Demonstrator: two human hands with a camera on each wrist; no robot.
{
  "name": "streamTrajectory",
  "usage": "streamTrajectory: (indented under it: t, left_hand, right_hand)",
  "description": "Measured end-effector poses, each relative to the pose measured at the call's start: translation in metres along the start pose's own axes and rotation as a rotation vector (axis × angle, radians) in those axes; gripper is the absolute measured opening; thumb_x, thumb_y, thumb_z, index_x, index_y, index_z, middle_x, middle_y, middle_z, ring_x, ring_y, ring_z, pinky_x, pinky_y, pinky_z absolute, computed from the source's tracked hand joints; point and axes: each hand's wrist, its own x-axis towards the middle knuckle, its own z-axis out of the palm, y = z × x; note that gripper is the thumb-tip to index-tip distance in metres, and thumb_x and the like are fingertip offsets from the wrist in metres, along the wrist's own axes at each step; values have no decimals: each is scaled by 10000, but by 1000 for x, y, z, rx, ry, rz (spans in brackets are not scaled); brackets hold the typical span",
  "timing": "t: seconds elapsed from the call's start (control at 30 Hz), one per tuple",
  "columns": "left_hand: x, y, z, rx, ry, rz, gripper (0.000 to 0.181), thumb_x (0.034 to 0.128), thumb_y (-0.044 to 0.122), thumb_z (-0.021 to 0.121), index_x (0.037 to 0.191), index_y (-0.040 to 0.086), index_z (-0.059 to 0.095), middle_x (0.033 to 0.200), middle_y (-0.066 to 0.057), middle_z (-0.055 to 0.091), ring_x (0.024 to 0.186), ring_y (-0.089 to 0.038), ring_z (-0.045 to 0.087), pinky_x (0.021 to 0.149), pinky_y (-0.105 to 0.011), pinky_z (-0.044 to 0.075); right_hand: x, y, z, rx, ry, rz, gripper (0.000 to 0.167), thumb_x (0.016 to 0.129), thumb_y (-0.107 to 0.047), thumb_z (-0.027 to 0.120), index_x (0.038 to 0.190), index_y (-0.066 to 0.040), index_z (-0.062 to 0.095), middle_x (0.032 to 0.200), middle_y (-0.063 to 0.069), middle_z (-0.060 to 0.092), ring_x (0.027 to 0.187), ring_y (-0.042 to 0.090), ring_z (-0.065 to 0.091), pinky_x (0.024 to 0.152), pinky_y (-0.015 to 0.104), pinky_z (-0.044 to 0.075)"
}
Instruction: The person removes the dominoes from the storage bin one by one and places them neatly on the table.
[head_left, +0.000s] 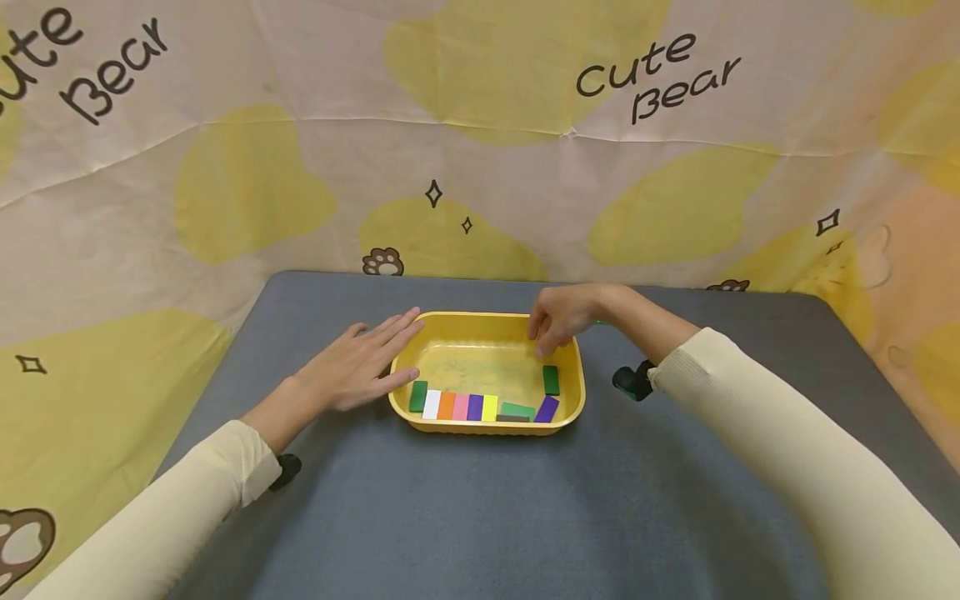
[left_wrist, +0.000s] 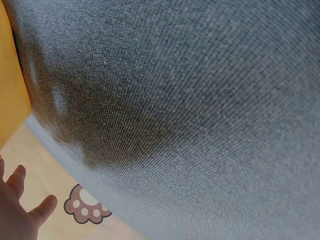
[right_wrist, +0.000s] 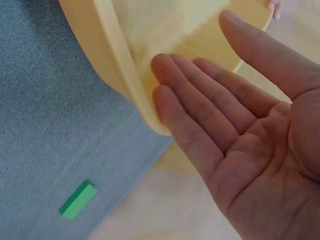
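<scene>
A yellow plastic tub [head_left: 480, 315] stands on the table. Inside, along its near wall, lies a row of small coloured blocks: dark green [head_left: 418, 397], white [head_left: 431, 405], orange [head_left: 446, 406], pink, purple, yellow [head_left: 490, 408], a lighter green one [head_left: 517, 410] and a slanted purple one [head_left: 547, 409]. Another dark green block [head_left: 551, 380] lies by the right wall. My left hand [head_left: 367, 358] rests at the left rim, fingers straight and spread. My right hand [head_left: 562, 317] is over the far right corner; its palm [right_wrist: 265, 150] shows nothing held, fingers slightly bent, thumb apart.
A single green block [right_wrist: 78, 200] lies on the grey table [head_left: 480, 508] outside the tub, past my right wrist in the head view. Behind the table hangs a printed cloth [head_left: 480, 167] with yellow patches. Dark wrist devices [head_left: 633, 381] sit under both wrists.
</scene>
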Motion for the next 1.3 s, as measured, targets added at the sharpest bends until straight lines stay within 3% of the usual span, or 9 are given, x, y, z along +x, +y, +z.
streamTrajectory:
  t: [0.13,0.23,0.33,0.5,0.63,1.3]
  left_hand:
    - [0,0,0,3,2,2,802,1000,629,351,1610,148,153,1672,-18,84,1493,-240,246,1090,-628,289]
    - [0,-1,1,6,3,4,801,1001,630,347,1611,149,149,1672,-16,83,1492,-238,246,1088,-628,292]
    - [0,-1,2,7,3,4,796,1004,617,358,1612,152,141,1672,-28,93,1493,-242,245,1088,-631,290]
    - [1,-1,2,1,0,-3,791,1005,583,405,1613,154,136,1671,-45,108,1495,-250,238,1089,-636,285]
    - [0,0,1,-3,-9,-9,795,1003,596,395,1613,157,135,1673,-27,87,1497,-247,233,1091,-636,282]
    - [-1,1,-2,-6,-11,-11,802,999,630,353,1613,162,136,1673,-19,83,1499,-238,226,1091,-627,290]
  right_hand:
    - [4,-4,3,15,-53,42,482,919,-156,722,1326,66,590,1066,84,693,884,170,625,866,308,545]
    - [8,-6,5,4,-84,53,324,924,-159,717,1181,32,671,850,15,624,719,114,550,732,223,513]
    - [12,-6,6,1,-101,52,216,916,-149,721,1066,3,690,748,-11,549,644,99,477,642,202,444]
    - [18,-7,9,-31,-122,87,348,897,-169,748,1199,-7,688,940,31,626,780,123,552,730,223,501]
    - [23,-9,12,-64,-145,134,397,891,-192,759,1249,-48,669,1069,66,600,859,146,543,799,262,506]
    - [29,-15,20,-87,-163,202,319,875,-137,768,1158,-51,650,1020,75,583,780,146,574,787,283,532]
